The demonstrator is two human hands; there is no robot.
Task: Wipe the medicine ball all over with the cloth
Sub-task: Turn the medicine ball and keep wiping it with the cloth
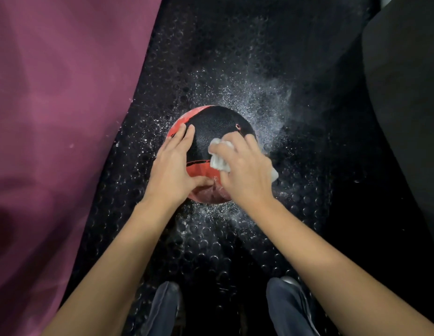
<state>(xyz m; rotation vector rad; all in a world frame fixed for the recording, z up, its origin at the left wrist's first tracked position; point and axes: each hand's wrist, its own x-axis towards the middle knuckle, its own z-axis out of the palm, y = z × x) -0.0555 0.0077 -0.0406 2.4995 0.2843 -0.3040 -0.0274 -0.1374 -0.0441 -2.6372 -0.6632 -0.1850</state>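
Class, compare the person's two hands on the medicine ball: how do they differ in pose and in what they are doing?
The left hand lies flat with straight fingers on the medicine ball and holds nothing; the right hand curls its fingers round the white cloth. The left hand sits on the ball's left side, the right hand on its right side. Both rest on the ball's upper near part.
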